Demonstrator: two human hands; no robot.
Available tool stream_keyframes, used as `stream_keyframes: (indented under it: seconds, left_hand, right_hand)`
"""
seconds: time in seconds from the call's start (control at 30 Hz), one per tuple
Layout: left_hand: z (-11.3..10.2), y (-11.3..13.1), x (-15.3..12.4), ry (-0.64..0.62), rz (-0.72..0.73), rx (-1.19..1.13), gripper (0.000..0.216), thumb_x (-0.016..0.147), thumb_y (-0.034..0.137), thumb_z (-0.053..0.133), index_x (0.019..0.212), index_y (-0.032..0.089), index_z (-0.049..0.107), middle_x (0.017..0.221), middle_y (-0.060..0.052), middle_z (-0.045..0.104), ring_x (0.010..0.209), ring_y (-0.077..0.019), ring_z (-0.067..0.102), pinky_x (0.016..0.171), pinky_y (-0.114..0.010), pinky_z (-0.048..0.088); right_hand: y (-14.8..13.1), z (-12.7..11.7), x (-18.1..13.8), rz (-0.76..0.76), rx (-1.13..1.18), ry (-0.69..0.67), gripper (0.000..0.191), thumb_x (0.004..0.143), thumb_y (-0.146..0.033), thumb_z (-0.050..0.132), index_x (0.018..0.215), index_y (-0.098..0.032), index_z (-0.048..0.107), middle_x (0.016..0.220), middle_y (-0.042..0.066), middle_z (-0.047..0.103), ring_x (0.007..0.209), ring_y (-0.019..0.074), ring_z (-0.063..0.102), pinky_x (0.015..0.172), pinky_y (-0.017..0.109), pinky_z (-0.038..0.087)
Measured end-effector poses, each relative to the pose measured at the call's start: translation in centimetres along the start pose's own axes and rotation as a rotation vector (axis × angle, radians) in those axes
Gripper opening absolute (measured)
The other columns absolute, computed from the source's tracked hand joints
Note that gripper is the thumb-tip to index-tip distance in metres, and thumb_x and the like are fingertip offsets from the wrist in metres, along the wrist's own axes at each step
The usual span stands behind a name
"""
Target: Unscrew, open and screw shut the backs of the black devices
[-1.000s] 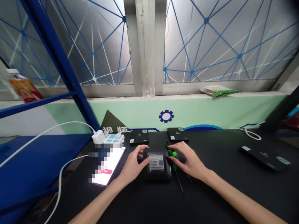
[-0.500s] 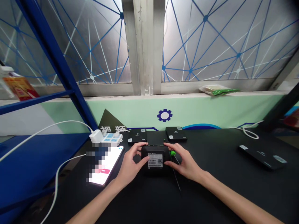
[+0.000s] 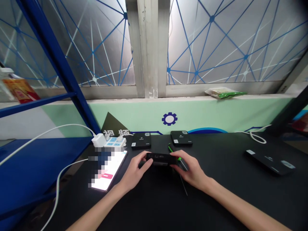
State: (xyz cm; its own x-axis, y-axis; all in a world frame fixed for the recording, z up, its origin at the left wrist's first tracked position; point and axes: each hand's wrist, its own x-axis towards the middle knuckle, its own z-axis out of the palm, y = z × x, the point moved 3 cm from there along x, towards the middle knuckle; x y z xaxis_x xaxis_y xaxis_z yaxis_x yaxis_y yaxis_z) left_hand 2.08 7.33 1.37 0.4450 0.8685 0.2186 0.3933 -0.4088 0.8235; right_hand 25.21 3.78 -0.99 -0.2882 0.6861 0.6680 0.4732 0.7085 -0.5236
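The left hand [image 3: 135,169] and right hand [image 3: 192,167] were clamped on opposite ends of a black electronic box [image 3: 160,158], port edge facing the wearer, at mid-tabletop [image 3: 154,205] beside green-handled screwdrivers [image 3: 183,186].

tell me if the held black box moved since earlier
Yes: against the wall gear, the held black box tipped, its ported far edge turning toward the camera.

Bare bench [image 3: 156,205] lies open on your side of the device [image 3: 160,158]. A phone [image 3: 115,170] blocks the way left of your left hand [image 3: 134,170]. Beyond, two boxes [image 3: 141,141] leave a gap. A screwdriver [image 3: 183,186] juts out by your right hand [image 3: 192,167]; rightward, clear bench reaches a third box [image 3: 268,161].
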Motion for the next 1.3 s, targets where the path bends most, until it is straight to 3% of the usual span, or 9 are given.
stream_keyframes:
  seconds: [0.2, 0.4, 0.6, 0.87, 0.97, 1.13, 1.3]
  left_hand:
    - [-0.1, -0.6, 0.2, -0.060, 0.036, 0.019, 0.031, 0.094, 0.047, 0.056, 0.117, 0.028, 0.065, 0.124, -0.004, 0.066, 0.115, -0.0286, 0.060, 0.102, -0.043, 0.044]
    - [-0.7, -1.9, 0.4, -0.130, 0.051, 0.072, 0.048, 0.085, 0.043, 0.070, 0.130, 0.030, 0.060, 0.143, -0.006, 0.054, 0.128, -0.0295, 0.052, 0.107, -0.045, 0.042]
    - [-1.0, -2.8, 0.2, -0.127, 0.044, 0.244, 0.073, 0.072, 0.045, 0.082, 0.138, 0.030, 0.055, 0.149, -0.008, 0.049, 0.134, -0.0336, 0.047, 0.111, -0.051, 0.037]
    - [-0.9, -3.1, 0.2, -0.122, 0.055, 0.327, 0.084, 0.067, 0.047, 0.084, 0.142, 0.029, 0.051, 0.149, -0.008, 0.048, 0.136, -0.0353, 0.044, 0.113, -0.054, 0.033]
    - [-0.9, -3.0, 0.2, -0.126, 0.077, 0.332, 0.085, 0.066, 0.045, 0.084, 0.142, 0.030, 0.051, 0.150, -0.007, 0.047, 0.136, -0.0344, 0.044, 0.112, -0.052, 0.034]
    - [-1.1, -2.3, 0.0, -0.150, 0.136, 0.372, 0.077, 0.070, 0.045, 0.083, 0.140, 0.033, 0.053, 0.150, -0.006, 0.046, 0.134, -0.0329, 0.046, 0.111, -0.049, 0.038]
    - [-0.9, -2.0, -0.1, -0.173, 0.152, 0.408, 0.057, 0.095, 0.048, 0.056, 0.149, 0.038, 0.040, 0.158, -0.002, 0.036, 0.143, -0.0299, 0.034, 0.114, -0.051, 0.031]
  right_hand:
    - [-0.1, 0.1, -0.1, -0.078, -0.007, -0.082, 0.025, 0.097, -0.019, 0.053, 0.121, -0.026, 0.056, 0.114, 0.008, 0.066, 0.105, 0.0217, 0.065, 0.090, 0.035, 0.055]
    - [0.4, 0.2, -0.2, -0.064, -0.090, -0.191, 0.025, 0.092, -0.026, 0.063, 0.117, -0.025, 0.060, 0.115, 0.010, 0.068, 0.104, 0.0242, 0.064, 0.090, 0.040, 0.054]
    - [0.7, 0.4, -0.3, -0.036, -0.114, -0.278, 0.031, 0.086, -0.024, 0.070, 0.116, -0.025, 0.064, 0.118, 0.010, 0.068, 0.108, 0.0263, 0.063, 0.093, 0.044, 0.052]
    - [-0.4, -0.2, 0.1, -0.024, -0.093, -0.341, 0.035, 0.084, -0.029, 0.071, 0.118, -0.025, 0.064, 0.121, 0.010, 0.065, 0.108, 0.0268, 0.063, 0.096, 0.045, 0.051]
    - [-0.3, -0.3, 0.2, -0.018, -0.120, -0.290, 0.030, 0.087, -0.023, 0.064, 0.117, -0.024, 0.064, 0.118, 0.010, 0.065, 0.108, 0.0267, 0.062, 0.094, 0.046, 0.051]
    - [1.0, -0.1, 0.2, 0.036, -0.261, -0.172, 0.030, 0.089, -0.018, 0.058, 0.119, -0.023, 0.063, 0.123, 0.012, 0.063, 0.116, 0.0295, 0.057, 0.098, 0.052, 0.049]
    - [1.2, 0.1, 0.3, 0.048, -0.305, -0.213, 0.035, 0.088, -0.020, 0.060, 0.123, -0.024, 0.062, 0.122, 0.011, 0.065, 0.118, 0.0313, 0.056, 0.097, 0.054, 0.049]
